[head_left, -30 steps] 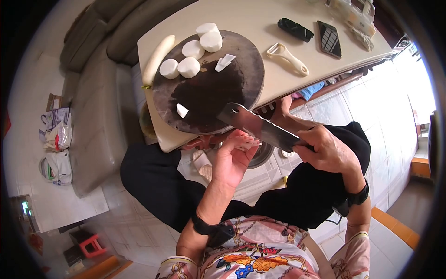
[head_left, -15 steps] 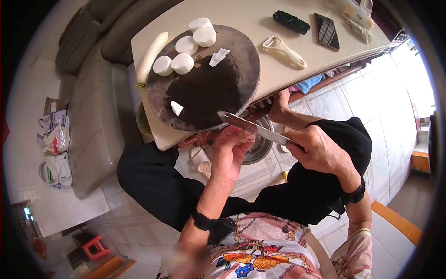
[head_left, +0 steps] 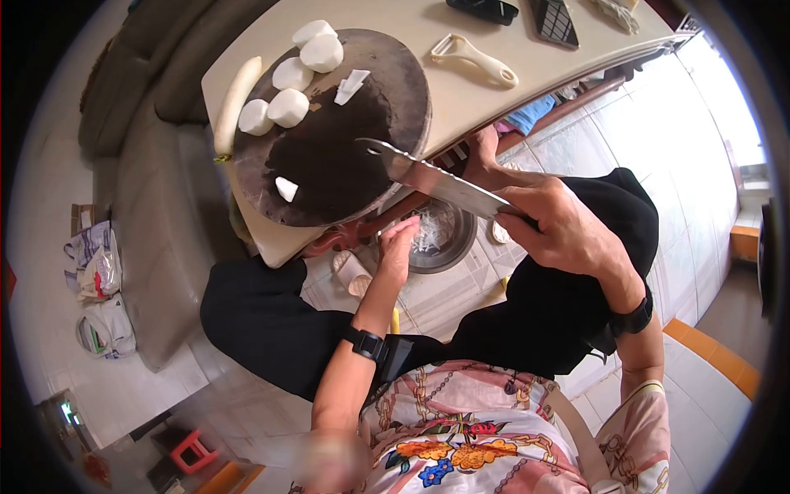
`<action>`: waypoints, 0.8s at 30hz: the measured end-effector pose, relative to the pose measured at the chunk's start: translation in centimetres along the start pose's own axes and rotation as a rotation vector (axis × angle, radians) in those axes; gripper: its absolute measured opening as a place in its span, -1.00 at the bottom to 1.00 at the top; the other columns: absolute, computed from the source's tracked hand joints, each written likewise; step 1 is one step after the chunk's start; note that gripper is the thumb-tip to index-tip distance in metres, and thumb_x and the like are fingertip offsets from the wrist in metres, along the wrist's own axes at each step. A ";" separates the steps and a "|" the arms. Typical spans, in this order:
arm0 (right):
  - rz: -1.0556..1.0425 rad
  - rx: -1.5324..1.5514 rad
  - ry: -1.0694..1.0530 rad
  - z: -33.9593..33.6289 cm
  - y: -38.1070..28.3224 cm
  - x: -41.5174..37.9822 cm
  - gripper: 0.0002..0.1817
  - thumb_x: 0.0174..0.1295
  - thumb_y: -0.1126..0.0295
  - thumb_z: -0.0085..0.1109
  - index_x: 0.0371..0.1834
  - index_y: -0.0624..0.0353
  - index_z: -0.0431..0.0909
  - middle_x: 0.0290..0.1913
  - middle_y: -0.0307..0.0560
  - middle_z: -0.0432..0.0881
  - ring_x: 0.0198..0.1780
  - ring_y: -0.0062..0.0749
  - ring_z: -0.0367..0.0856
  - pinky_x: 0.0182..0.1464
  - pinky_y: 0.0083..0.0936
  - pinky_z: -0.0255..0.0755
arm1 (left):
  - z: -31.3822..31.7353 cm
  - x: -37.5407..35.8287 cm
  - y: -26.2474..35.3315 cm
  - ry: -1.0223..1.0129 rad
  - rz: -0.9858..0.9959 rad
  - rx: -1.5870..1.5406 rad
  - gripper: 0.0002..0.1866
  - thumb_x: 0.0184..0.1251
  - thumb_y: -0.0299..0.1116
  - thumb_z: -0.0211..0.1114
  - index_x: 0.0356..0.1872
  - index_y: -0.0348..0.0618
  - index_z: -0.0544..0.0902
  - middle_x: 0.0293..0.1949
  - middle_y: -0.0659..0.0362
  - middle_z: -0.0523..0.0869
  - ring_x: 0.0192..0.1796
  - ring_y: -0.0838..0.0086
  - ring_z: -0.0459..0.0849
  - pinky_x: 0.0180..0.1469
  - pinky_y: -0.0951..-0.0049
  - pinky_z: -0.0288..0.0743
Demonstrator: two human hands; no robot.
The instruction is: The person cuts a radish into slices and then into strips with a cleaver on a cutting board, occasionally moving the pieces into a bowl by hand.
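Note:
My right hand (head_left: pixel 564 226) is closed round the handle of a broad-bladed cleaver (head_left: pixel 448 188), its blade slanting up and left past the near edge of a round dark chopping board (head_left: pixel 329 177). Below the blade, my left hand (head_left: pixel 398 244) reaches down at the left rim of a metal bowl (head_left: pixel 455 262) on the floor, fingers stretched toward it. White shreds (head_left: pixel 428 230) lie inside that bowl. On the board are several thick peeled white radish pieces (head_left: pixel 288 108), thin slices (head_left: pixel 352 86) and a small white offcut (head_left: pixel 286 189).
A long whole white radish (head_left: pixel 239 103) lies at the table's left edge, beside the board. To the right are a peeler (head_left: pixel 475 60), a dark case (head_left: pixel 484 10) and a phone (head_left: pixel 555 22). A slipper (head_left: pixel 351 272) is on the floor between my legs.
My left hand has moved down from beside the blade to the bowl. The cleaver has turned to show more of its flat side. The view has shifted, so the board appears farther left and higher.

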State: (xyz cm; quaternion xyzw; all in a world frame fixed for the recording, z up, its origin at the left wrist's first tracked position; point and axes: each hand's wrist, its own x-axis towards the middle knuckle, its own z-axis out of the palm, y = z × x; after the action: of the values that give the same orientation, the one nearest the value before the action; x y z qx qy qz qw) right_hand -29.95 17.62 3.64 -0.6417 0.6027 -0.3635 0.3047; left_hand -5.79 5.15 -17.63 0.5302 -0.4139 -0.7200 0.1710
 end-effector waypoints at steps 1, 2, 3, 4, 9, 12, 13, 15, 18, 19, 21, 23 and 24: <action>-0.039 -0.021 0.031 0.2 0.1 0.0 -0.88 0.18 0.60 0.17 -0.22 0.39 0.59 -0.52 0.23 0.53 -0.42 0.20 0.54 -0.32 -0.13 0.46 | -1.5 1.9 -2.2 -0.033 0.002 -0.027 -0.56 0.34 -0.34 0.32 0.21 -0.27 0.66 0.14 0.19 0.72 0.14 0.53 0.61 0.28 0.42 0.39; -0.079 -0.042 0.063 0.4 0.1 0.0 -0.85 0.18 0.60 0.17 -0.19 0.39 0.60 -0.54 0.22 0.53 -0.44 0.19 0.55 -0.33 -0.14 0.47 | -1.9 2.3 -2.8 -0.037 -0.004 -0.023 -0.56 0.34 -0.34 0.32 0.21 -0.27 0.66 0.14 0.19 0.72 0.14 0.53 0.61 0.28 0.42 0.39; -0.071 -0.039 0.065 0.5 0.1 0.0 -0.85 0.18 0.60 0.17 -0.19 0.39 0.60 -0.54 0.22 0.53 -0.44 0.19 0.55 -0.33 -0.14 0.47 | -2.0 2.3 -2.8 -0.007 -0.008 -0.040 -0.57 0.35 -0.34 0.31 0.21 -0.27 0.66 0.17 0.18 0.71 0.19 0.49 0.60 0.33 0.39 0.36; -0.086 -0.033 0.061 0.6 0.1 0.0 -0.82 0.17 0.61 0.16 -0.16 0.38 0.62 -0.54 0.21 0.54 -0.43 0.17 0.56 -0.32 -0.15 0.48 | -2.0 2.4 -2.8 0.023 -0.009 -0.056 -0.58 0.36 -0.34 0.29 0.20 -0.26 0.66 0.20 0.16 0.69 0.24 0.46 0.58 0.38 0.36 0.34; -0.174 -0.104 0.092 0.6 0.5 0.2 -0.73 0.15 0.62 0.15 -0.07 0.36 0.64 -0.56 0.19 0.54 -0.41 0.14 0.59 -0.28 -0.15 0.51 | -2.3 3.1 -3.6 0.126 -0.045 -0.087 -0.58 0.36 -0.50 0.24 0.24 -0.28 0.61 0.21 0.04 0.67 0.28 0.34 0.61 0.40 0.22 0.39; -0.122 -0.101 0.056 0.4 0.4 0.0 -0.71 0.14 0.61 0.16 -0.05 0.35 0.64 -0.57 0.18 0.54 -0.41 0.14 0.59 -0.25 -0.14 0.52 | -2.2 2.9 -3.8 0.181 0.030 -0.151 -0.66 0.35 -0.60 0.21 0.14 -0.32 0.62 0.05 0.02 0.73 0.07 0.32 0.74 0.19 0.30 0.61; -0.106 -0.081 0.069 0.5 0.3 0.0 -0.71 0.14 0.61 0.16 -0.05 0.35 0.64 -0.58 0.18 0.54 -0.42 0.15 0.59 -0.24 -0.13 0.52 | -2.1 2.9 -3.6 0.194 0.026 -0.155 -0.68 0.31 -0.65 0.23 0.09 -0.34 0.62 -0.01 0.02 0.73 0.00 0.31 0.75 0.09 0.34 0.67; -0.091 -0.059 0.080 0.5 0.2 0.0 -0.71 0.14 0.60 0.17 -0.04 0.35 0.64 -0.58 0.18 0.54 -0.42 0.15 0.59 -0.24 -0.12 0.52 | -1.9 2.7 -3.3 0.208 0.021 -0.158 -0.70 0.28 -0.70 0.24 0.04 -0.36 0.62 -0.08 0.02 0.74 -0.07 0.30 0.77 -0.02 0.38 0.72; -0.040 -0.099 0.082 0.5 0.2 0.0 -0.70 0.14 0.59 0.18 -0.03 0.36 0.64 -0.58 0.18 0.54 -0.37 0.15 0.61 -0.22 -0.11 0.53 | -1.8 2.5 -3.1 0.221 0.034 -0.137 -0.73 0.22 -0.67 0.34 -0.04 -0.33 0.63 -0.18 0.09 0.74 -0.16 0.36 0.77 -0.11 0.42 0.71; -0.060 -0.108 0.091 0.5 0.3 0.1 -0.71 0.14 0.59 0.18 -0.04 0.37 0.64 -0.55 0.19 0.56 -0.34 0.14 0.63 -0.22 -0.12 0.54 | -1.9 2.5 -3.2 0.255 0.021 -0.070 -0.71 0.19 -0.64 0.39 -0.04 -0.33 0.64 -0.19 0.12 0.75 -0.15 0.39 0.76 -0.09 0.43 0.69; -0.079 -0.116 0.100 0.5 0.3 0.1 -0.72 0.15 0.58 0.19 -0.05 0.39 0.64 -0.52 0.21 0.58 -0.30 0.14 0.64 -0.21 -0.12 0.54 | -2.0 2.7 -3.5 0.289 0.008 -0.002 -0.68 0.17 -0.61 0.43 -0.03 -0.32 0.64 -0.19 0.14 0.75 -0.14 0.42 0.75 -0.07 0.44 0.67; -0.065 -0.123 0.116 0.5 0.3 0.0 -0.73 0.15 0.57 0.20 -0.07 0.41 0.64 -0.43 0.23 0.62 -0.25 0.14 0.66 -0.20 -0.12 0.56 | -2.3 3.1 -3.9 0.317 0.098 0.081 -0.71 0.16 -0.63 0.43 -0.07 -0.31 0.68 -0.23 0.12 0.76 -0.22 0.46 0.74 -0.12 0.50 0.63; -0.068 -0.124 0.116 0.5 0.3 0.0 -0.73 0.15 0.57 0.20 -0.07 0.41 0.64 -0.43 0.23 0.62 -0.25 0.14 0.66 -0.20 -0.12 0.56 | -2.3 3.2 -3.9 0.318 0.101 0.081 -0.71 0.16 -0.63 0.43 -0.07 -0.31 0.68 -0.23 0.12 0.76 -0.22 0.46 0.74 -0.12 0.50 0.63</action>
State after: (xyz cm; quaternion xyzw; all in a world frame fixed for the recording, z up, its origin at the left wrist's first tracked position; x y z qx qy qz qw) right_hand -29.69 17.57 3.13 -0.6572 0.6185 -0.3724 0.2166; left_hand -4.15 4.38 -22.90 0.6225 -0.4363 -0.6002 0.2488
